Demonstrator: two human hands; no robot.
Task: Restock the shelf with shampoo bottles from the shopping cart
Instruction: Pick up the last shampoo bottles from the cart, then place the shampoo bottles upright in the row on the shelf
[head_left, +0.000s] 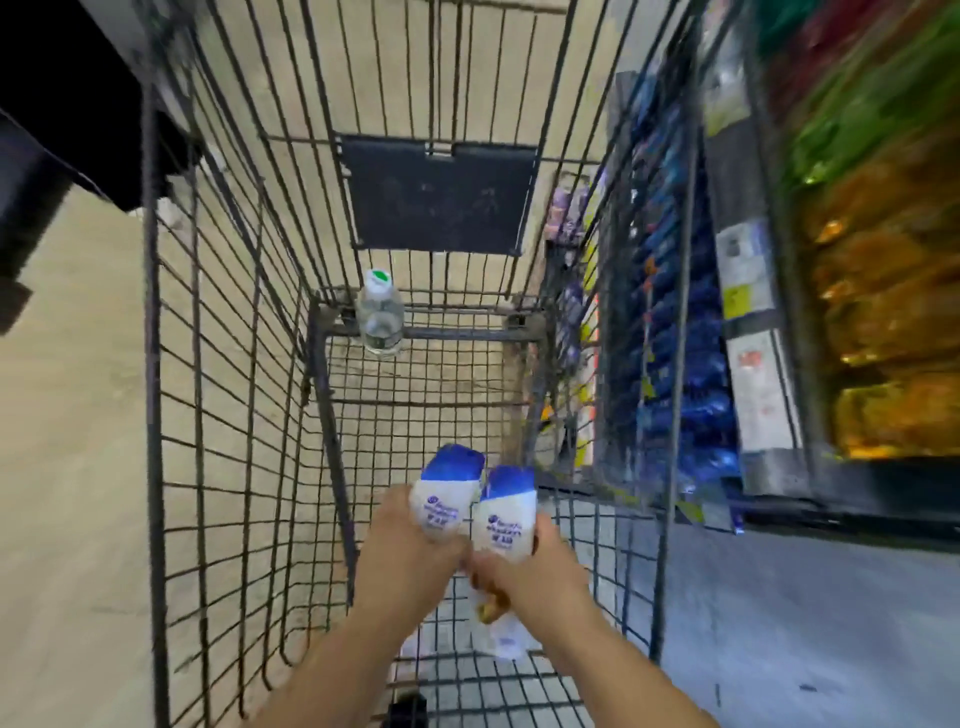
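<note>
Both hands are down inside the wire shopping cart (156, 364). My left hand (410, 564) grips a white shampoo bottle with a blue cap (447, 493). My right hand (535, 571) grips a second, matching shampoo bottle (506, 512) right beside the first, caps pointing away from me. Under my right hand another white bottle (504, 636) lies on the cart floor, partly hidden. The shelf (675, 322) with dark blue bottles runs along the cart's right side, blurred.
A clear water bottle with a green cap (380, 317) stands at the cart's far end, below a dark flap (436, 195). Orange and green products (883, 312) fill a shelf at far right. Beige floor (67, 441) lies to the left, a dark fixture (52, 104) at top left.
</note>
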